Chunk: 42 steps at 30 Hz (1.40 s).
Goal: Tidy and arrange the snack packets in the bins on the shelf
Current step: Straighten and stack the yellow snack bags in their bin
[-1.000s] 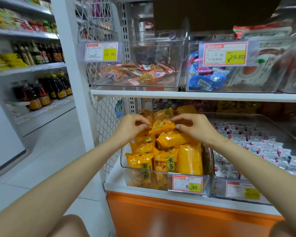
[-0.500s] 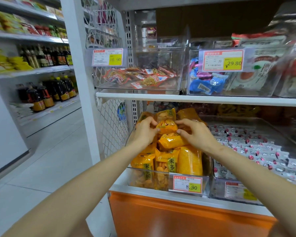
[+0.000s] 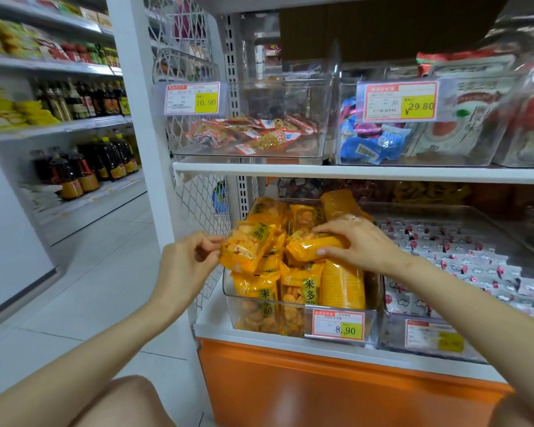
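Grey-tiled shop aisle (image 3: 90, 272), white shelf (image 3: 219, 325); left grip (image 3: 185, 263) around one orange packet (image 3: 247, 246), right grip (image 3: 358, 241) around second packet (image 3: 312, 248).

Shop aisle around my work spot, as the head camera gives it to me.
On the left I see a pale tiled floor (image 3: 99, 272) running past a side rack (image 3: 62, 128), where large dark bottles (image 3: 84, 171) with yellow labels stand on a low level, smaller dark bottles (image 3: 80, 100) stand a level above, and yellow packs (image 3: 28, 114) lie just left of those. A white post (image 3: 145, 118) rises near the middle, with a white wire mesh panel (image 3: 198, 204) just behind it. An orange panel (image 3: 321, 389) runs along the bottom. I can read three red-bordered labels: a 10.90 tag (image 3: 193, 98), a 29.80 tag (image 3: 399, 101) and an 8.90 tag (image 3: 338, 325).
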Each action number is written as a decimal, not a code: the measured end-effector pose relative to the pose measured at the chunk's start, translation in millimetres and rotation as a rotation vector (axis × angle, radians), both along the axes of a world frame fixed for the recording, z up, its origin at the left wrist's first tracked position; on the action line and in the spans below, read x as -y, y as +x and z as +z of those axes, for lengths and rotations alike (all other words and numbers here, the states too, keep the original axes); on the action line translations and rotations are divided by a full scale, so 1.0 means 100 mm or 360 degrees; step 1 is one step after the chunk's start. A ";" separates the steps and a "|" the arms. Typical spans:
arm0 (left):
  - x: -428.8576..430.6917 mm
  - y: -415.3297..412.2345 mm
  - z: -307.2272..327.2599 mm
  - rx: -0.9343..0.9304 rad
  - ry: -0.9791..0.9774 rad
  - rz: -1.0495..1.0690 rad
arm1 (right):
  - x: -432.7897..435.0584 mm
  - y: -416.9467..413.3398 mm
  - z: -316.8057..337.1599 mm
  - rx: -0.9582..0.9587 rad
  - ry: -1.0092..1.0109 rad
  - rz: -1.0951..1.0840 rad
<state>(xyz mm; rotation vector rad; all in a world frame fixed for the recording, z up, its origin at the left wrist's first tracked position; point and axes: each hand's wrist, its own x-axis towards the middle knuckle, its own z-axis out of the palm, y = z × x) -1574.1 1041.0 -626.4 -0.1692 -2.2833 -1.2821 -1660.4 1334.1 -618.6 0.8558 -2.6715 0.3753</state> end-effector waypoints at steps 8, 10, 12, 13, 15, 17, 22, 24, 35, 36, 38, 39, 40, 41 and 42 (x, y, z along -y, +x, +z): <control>-0.02 -0.01 0.23 0.0476 -0.1158 -0.0051 | 0.19 -0.18 0.28 0.0027 -0.0078 0.0018; -0.07 -0.07 0.26 0.0291 -0.1306 -0.0193 | 0.32 -0.36 0.34 0.0123 0.0042 0.0064; -0.09 -0.16 0.23 0.0289 -0.1433 -0.0359 | 0.48 -0.53 0.39 0.0165 0.0231 0.0108; -0.10 -0.19 0.21 0.0358 -0.1456 -0.0414 | 0.57 -0.64 0.40 0.0183 0.0320 0.0135; -0.07 -0.25 0.18 0.0439 -0.1448 -0.0443 | 0.75 -0.79 0.42 0.0227 0.0463 0.0149; -0.06 -0.27 0.15 0.0401 -0.1490 -0.0436 | 0.92 -0.95 0.41 0.0193 0.0618 0.0121; -0.04 -0.22 0.05 0.0310 -0.1431 -0.0442 | 1.12 -1.24 0.34 0.0237 0.0802 0.0160; -0.03 -0.23 0.02 0.0287 -0.1362 -0.0458 | 1.14 -1.23 0.36 0.0215 0.0746 0.0199; -0.14 -0.32 0.17 0.0104 0.0155 -0.0087 | 1.02 -0.71 0.53 0.0147 0.0019 0.0257; -0.15 -0.33 0.19 0.0127 0.0288 -0.0060 | 1.01 -0.64 0.52 0.0180 -0.0087 0.0275; -0.17 -0.35 0.23 0.0181 0.0517 -0.0063 | 1.02 -0.47 0.48 0.0267 -0.0337 0.0264; -0.20 -0.36 0.25 0.0210 0.0613 -0.0087 | 1.02 -0.39 0.46 0.0273 -0.0448 0.0207; -0.24 -0.36 0.28 0.0241 0.0705 -0.0117 | 1.03 -0.31 0.44 0.0230 -0.0529 0.0121; -0.28 -0.37 0.29 0.0277 0.0795 -0.0140 | 1.04 -0.24 0.42 0.0168 -0.0592 0.0030; -0.33 -0.37 0.31 0.0314 0.0883 -0.0153 | 1.05 -0.17 0.39 0.0142 -0.0655 -0.0052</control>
